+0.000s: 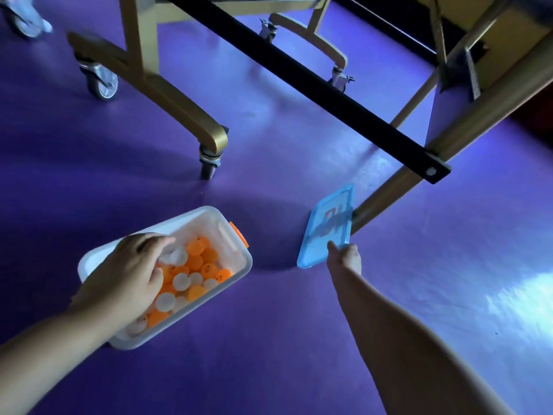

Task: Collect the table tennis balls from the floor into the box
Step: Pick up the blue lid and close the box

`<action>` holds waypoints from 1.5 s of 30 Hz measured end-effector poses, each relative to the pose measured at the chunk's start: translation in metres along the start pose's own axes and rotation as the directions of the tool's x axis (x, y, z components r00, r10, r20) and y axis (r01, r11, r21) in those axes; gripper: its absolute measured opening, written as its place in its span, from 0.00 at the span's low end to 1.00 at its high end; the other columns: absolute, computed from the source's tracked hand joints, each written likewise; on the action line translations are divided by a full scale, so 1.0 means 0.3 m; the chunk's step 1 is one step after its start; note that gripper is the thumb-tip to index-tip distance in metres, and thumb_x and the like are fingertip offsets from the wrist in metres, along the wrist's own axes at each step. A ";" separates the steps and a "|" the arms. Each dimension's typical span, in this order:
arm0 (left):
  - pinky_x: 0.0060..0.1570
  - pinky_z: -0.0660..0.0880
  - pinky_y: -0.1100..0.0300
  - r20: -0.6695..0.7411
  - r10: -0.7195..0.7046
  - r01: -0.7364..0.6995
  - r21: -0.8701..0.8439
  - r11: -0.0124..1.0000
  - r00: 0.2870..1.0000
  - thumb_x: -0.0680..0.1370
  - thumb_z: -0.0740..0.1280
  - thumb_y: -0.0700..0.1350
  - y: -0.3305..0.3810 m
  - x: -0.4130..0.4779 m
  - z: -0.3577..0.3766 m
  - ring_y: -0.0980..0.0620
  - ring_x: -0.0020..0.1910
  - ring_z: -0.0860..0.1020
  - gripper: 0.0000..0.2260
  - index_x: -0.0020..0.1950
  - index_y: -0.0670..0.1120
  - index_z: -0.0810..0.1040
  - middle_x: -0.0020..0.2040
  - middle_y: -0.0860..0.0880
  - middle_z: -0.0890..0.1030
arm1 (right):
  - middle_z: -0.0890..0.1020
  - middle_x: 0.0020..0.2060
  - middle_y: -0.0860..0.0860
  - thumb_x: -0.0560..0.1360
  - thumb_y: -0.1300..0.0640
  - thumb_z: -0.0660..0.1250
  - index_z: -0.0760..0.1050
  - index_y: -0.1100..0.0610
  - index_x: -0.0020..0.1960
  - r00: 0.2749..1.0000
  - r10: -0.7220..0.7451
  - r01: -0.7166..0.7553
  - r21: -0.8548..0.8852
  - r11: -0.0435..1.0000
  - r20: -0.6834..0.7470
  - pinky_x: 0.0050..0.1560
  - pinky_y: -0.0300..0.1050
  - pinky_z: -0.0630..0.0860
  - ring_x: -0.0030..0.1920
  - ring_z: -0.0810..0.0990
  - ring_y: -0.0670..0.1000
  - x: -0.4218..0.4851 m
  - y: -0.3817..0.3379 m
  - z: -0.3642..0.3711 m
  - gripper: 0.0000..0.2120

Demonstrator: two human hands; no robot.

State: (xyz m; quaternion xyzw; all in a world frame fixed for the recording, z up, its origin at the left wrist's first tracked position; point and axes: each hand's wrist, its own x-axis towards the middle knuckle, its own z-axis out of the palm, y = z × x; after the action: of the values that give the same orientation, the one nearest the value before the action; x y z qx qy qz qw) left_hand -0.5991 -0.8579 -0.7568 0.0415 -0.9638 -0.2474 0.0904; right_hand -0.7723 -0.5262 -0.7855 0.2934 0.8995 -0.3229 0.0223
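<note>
A white plastic box (236, 259) with an orange clip stands on the purple floor at lower left. It holds several orange and white table tennis balls (197, 265). My left hand (131, 274) rests over the box's near half, fingers spread down onto the balls; whether it holds one I cannot tell. A blue lid (326, 229) leans on edge against a gold table leg, right of the box. My right hand (344, 256) grips the lid's lower corner, thumb on its face. No loose balls show on the floor.
A table tennis table's gold undercarriage (179, 106) with castor wheels (103, 82) stands behind the box. A black brace bar (299, 76) crosses diagonally overhead. A gold leg (398, 184) slants down to the lid. Another person's shoes (27, 19) show at top left.
</note>
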 end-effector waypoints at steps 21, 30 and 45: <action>0.54 0.71 0.61 -0.093 -0.369 0.286 -0.470 0.835 0.925 0.79 0.62 0.43 0.011 -0.036 -0.064 0.55 0.57 0.76 0.15 0.65 0.45 0.71 0.60 0.50 0.78 | 0.75 0.31 0.47 0.70 0.64 0.73 0.77 0.58 0.44 0.697 -0.715 0.717 0.052 0.695 -0.048 0.30 0.31 0.64 0.32 0.75 0.50 -0.392 0.033 0.092 0.06; 0.62 0.67 0.54 0.001 -0.738 0.614 -0.557 0.560 0.675 0.81 0.56 0.51 -0.120 -0.077 -0.095 0.46 0.67 0.71 0.21 0.72 0.45 0.65 0.69 0.45 0.72 | 0.82 0.54 0.60 0.54 0.80 0.71 0.78 0.61 0.48 0.254 -0.956 0.967 -0.040 0.251 0.147 0.53 0.35 0.70 0.54 0.75 0.51 -0.383 0.039 0.200 0.25; 0.33 0.67 0.58 0.049 -0.744 0.736 -0.203 0.646 0.667 0.70 0.69 0.47 -0.172 -0.224 0.037 0.47 0.40 0.76 0.12 0.48 0.45 0.70 0.46 0.48 0.77 | 0.65 0.73 0.54 0.65 0.65 0.71 0.70 0.56 0.68 0.302 -0.807 0.940 -0.018 0.340 0.508 0.63 0.52 0.70 0.71 0.66 0.57 -0.368 -0.012 0.270 0.32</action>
State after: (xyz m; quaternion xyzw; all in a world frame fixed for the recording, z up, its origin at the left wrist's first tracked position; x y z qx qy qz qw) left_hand -0.5335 -0.8895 -0.8017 0.4263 -0.8300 -0.3598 0.0042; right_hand -0.6952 -0.6333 -0.8222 -0.3359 0.9200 -0.1872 0.0752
